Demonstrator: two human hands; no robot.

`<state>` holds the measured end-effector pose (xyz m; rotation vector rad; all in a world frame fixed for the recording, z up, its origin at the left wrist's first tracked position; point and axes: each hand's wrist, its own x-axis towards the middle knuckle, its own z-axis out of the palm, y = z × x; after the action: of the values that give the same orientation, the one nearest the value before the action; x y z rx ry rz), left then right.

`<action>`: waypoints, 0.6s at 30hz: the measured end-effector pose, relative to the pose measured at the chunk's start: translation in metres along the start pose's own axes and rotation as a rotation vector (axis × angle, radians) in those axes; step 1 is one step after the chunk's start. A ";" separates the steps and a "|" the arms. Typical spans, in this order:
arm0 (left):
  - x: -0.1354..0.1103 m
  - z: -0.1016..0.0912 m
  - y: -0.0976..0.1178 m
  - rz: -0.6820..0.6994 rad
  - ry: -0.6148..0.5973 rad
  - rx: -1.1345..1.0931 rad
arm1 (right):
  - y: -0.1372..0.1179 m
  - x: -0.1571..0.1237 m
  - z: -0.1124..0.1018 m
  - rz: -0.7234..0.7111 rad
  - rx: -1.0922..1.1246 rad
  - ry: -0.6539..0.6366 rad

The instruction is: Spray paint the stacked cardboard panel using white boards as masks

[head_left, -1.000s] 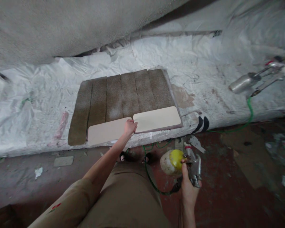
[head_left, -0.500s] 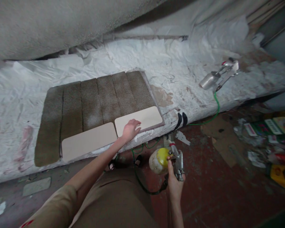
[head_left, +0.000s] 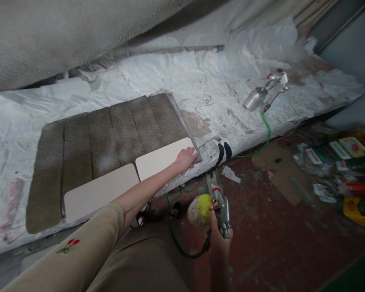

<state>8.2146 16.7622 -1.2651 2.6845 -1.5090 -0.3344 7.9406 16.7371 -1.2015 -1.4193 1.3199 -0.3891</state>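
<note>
My left hand (head_left: 186,159) reaches across to the right end of a cream board with rounded corners (head_left: 158,158). Its fingers are outstretched and rest on or just over the board's corner. Left of it lies a second, slightly greyer board (head_left: 101,192). Both lie along the front edge of a brown, ribbed pile mat (head_left: 121,129) divided into strips. Down at my right side, my right hand (head_left: 221,239) is wrapped round the handle of a metal spray gun (head_left: 223,215), which has a yellow and whitish cup (head_left: 199,211).
White, paint-stained sheeting (head_left: 231,109) covers the bench. A second spray gun (head_left: 275,87) lies there on a green hose (head_left: 268,138). Cartons (head_left: 337,150) and a yellow container (head_left: 357,211) clutter the red floor at right. A grey textured cloth (head_left: 63,36) hangs behind.
My left hand has slid right along the cream board from its middle to its right end. The whole view has shifted a little; the right hand keeps its hold on the spray gun.
</note>
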 end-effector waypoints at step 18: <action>0.002 -0.002 0.020 -0.082 -0.033 -0.167 | -0.008 0.012 -0.001 -0.005 -0.048 -0.005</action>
<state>8.1995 16.7502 -1.2605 2.6266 -1.3171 -0.4879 7.9471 16.7246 -1.1994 -1.4624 1.3298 -0.3590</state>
